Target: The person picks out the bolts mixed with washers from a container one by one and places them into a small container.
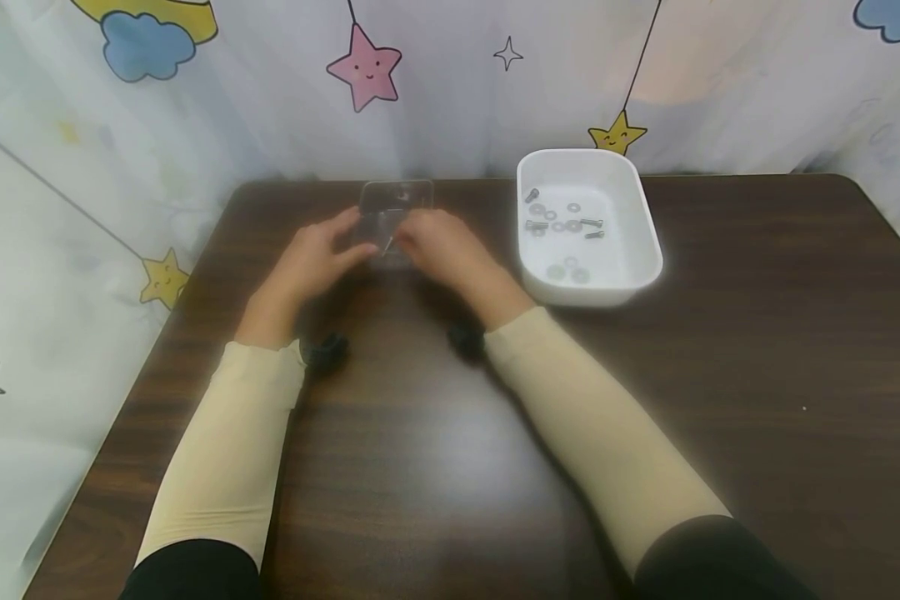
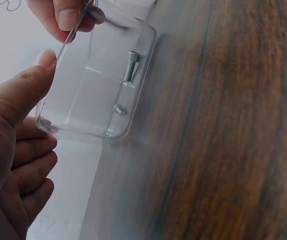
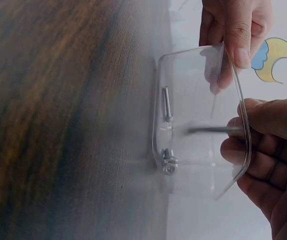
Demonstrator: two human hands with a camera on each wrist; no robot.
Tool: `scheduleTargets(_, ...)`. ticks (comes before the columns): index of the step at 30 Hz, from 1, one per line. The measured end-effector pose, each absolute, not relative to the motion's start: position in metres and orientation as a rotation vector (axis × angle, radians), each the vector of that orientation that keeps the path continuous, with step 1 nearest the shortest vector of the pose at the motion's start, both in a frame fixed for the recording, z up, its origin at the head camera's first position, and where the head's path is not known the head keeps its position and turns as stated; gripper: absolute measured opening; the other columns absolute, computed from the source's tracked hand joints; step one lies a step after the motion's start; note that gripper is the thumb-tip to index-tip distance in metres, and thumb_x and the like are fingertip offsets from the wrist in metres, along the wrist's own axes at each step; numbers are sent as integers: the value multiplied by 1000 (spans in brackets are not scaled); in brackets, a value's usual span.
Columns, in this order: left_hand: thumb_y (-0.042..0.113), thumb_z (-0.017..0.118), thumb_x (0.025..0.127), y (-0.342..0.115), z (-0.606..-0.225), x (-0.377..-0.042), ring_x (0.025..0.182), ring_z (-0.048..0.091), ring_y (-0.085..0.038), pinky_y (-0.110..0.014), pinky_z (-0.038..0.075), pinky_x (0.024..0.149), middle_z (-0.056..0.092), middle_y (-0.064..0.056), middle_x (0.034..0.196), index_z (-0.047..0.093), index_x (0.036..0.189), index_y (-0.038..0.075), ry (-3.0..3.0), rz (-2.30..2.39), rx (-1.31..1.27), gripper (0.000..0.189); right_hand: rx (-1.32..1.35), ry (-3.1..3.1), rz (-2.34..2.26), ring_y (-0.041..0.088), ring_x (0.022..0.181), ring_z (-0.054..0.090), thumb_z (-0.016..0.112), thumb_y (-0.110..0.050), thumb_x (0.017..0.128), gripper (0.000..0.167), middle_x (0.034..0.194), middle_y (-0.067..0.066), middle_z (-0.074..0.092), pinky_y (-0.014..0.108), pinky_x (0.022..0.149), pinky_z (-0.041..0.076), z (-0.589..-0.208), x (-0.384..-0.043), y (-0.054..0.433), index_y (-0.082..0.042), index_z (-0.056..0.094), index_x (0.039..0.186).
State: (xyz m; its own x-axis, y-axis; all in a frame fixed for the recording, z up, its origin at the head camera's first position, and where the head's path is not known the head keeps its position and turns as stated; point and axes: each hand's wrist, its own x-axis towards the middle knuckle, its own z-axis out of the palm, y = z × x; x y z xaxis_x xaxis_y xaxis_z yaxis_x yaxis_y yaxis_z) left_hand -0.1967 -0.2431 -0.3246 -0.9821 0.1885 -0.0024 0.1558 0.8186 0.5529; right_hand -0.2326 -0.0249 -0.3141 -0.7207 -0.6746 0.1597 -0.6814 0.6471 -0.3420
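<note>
A clear plastic box (image 1: pixel 397 193) stands near the far edge of the table. My left hand (image 1: pixel 311 257) holds its left side, the thumb at the rim and the other fingers round the outer wall in the left wrist view. Over the open box, my right hand (image 1: pixel 442 246) pinches a thin metal bolt (image 3: pixel 213 130), its far end blurred and pointing into the box. On the box floor lie a socket-head bolt (image 2: pixel 132 65) and a shorter bolt (image 2: pixel 119 110). In the right wrist view a slender bolt (image 3: pixel 167 105) lies there too.
Right of the box stands a white plastic bin (image 1: pixel 630 250) holding several washers (image 1: pixel 573 226) and a few bolts (image 1: pixel 592 222). The brown wooden table (image 1: pixel 765 317) extends to the right. A white curtain (image 1: pixel 450 108) with printed stars hangs behind its far edge.
</note>
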Motion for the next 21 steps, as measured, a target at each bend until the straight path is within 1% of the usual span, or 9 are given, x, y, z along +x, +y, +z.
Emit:
scheduleTargets(9, 54, 61, 92, -243, -324, -197, 146, 31, -31, -49, 23, 122, 30, -3, 160, 34, 153, 13, 2952, 880, 283, 78, 1167, -2832, 615, 23, 99, 66, 59, -17, 99, 19, 106, 6, 72, 35, 92, 54, -312, -232, -24, -10, 73, 109)
scheduleTargets(15, 54, 61, 93, -243, -323, -197, 146, 31, -32, -50, 23, 122, 31, -5, 160, 35, 153, 13, 2959, 875, 294, 78, 1161, -2749, 667, 22, 98, 65, 61, -16, 98, 18, 104, 6, 72, 33, 91, 54, -312, -231, -20, -9, 74, 107)
scheduleTargets(21, 51, 61, 93, -244, -323, -194, 148, 27, -31, -49, 21, 123, 29, -8, 161, 35, 153, 11, 2960, 886, 319, 77, 1138, -2641, 721, 23, 100, 66, 62, -14, 96, 18, 104, 7, 72, 33, 94, 53, -299, -227, -8, -8, 74, 108)
